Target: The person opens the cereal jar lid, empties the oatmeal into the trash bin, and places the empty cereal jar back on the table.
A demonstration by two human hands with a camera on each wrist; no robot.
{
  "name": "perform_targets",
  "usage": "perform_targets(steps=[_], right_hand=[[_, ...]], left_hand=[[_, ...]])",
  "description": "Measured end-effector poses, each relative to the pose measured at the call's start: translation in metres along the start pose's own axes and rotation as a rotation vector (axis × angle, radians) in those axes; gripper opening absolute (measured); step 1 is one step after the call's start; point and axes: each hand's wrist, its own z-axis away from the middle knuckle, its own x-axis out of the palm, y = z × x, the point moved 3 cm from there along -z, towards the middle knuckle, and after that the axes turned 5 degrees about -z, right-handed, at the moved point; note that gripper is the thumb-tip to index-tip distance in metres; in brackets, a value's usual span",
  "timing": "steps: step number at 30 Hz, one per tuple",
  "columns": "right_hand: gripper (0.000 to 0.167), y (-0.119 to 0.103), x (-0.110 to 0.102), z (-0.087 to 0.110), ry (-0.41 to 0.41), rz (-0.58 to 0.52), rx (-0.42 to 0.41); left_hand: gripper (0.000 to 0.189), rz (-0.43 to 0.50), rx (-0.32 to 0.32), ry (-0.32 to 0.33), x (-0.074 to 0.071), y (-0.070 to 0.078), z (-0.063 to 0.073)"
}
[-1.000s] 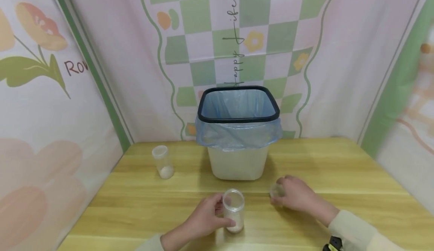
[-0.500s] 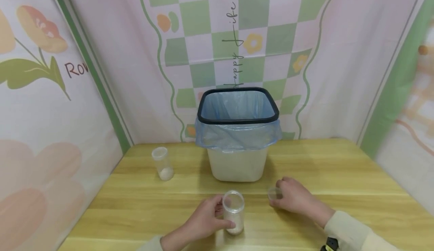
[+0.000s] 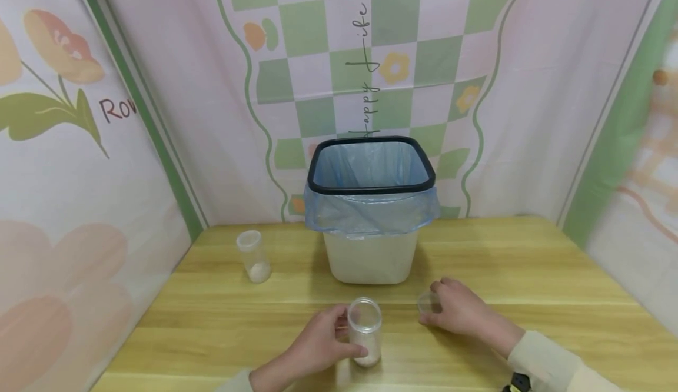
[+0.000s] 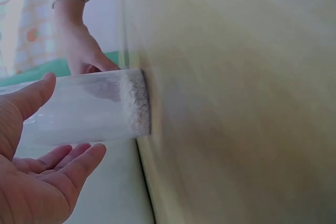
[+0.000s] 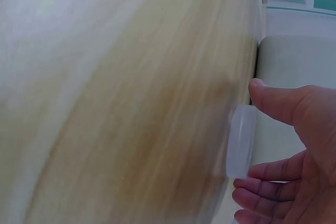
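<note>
Clear jar (image 3: 368,330): stands uncapped on the near worktop (image 3: 212,333), apparently opened but with white contents (image 4: 136,103) left inside, with left fingers (image 4: 84,166) clamped round it and right fingers (image 5: 275,171) parted about the loose lid (image 5: 241,140) to its right.

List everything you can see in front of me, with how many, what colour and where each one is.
Open jar: 1, clear, upright on the table by the left hand
Far jar: 1, clear, upright, left of the bin
White contents: 2 portions, white, at the bottom of each jar
Lid: 1, translucent white, at the right hand's fingers
Bin: 1, off-white, back middle of the table
Rim ring: 1, black, around the bin's top
Liner: 1, blue, inside the bin and folded over its edge
Table: 1, yellowish wood, under everything
Patterned fabric: 3 sides, white, pink and green, around the table
Wrist device: 1, black and yellow, at the right sleeve
Sleeves: 2, pale cream, on both arms
Left hand: 1, bare, around the open jar
Right hand: 1, bare, at the lid
</note>
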Motion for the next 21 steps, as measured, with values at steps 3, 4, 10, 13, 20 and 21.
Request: perform_targets(steps=[3, 4, 10, 13, 20, 21], right_hand=[[0.078, -0.001, -0.002, 0.002, 0.007, -0.013, 0.006], [0.079, -0.002, -0.003, 0.003, 0.010, -0.018, 0.010], [0.075, -0.010, -0.010, 0.009, 0.062, -0.051, -0.025], [0.073, -0.017, -0.014, 0.013, 0.106, -0.065, -0.054], [0.066, -0.036, -0.013, 0.023, 0.149, -0.125, -0.096], [0.065, -0.038, -0.012, 0.025, 0.144, -0.135, -0.094]], left_hand=[[0.052, -0.005, -0.013, 0.007, -0.003, 0.004, 0.001], [0.053, 0.001, -0.014, 0.009, -0.004, 0.005, 0.001], [0.058, 0.083, 0.039, 0.011, -0.011, 0.013, 0.000], [0.058, 0.095, 0.080, 0.005, -0.014, 0.015, -0.001], [0.055, 0.089, 0.119, -0.010, -0.017, 0.018, -0.004], [0.055, 0.092, 0.117, -0.014, -0.017, 0.018, -0.005]])
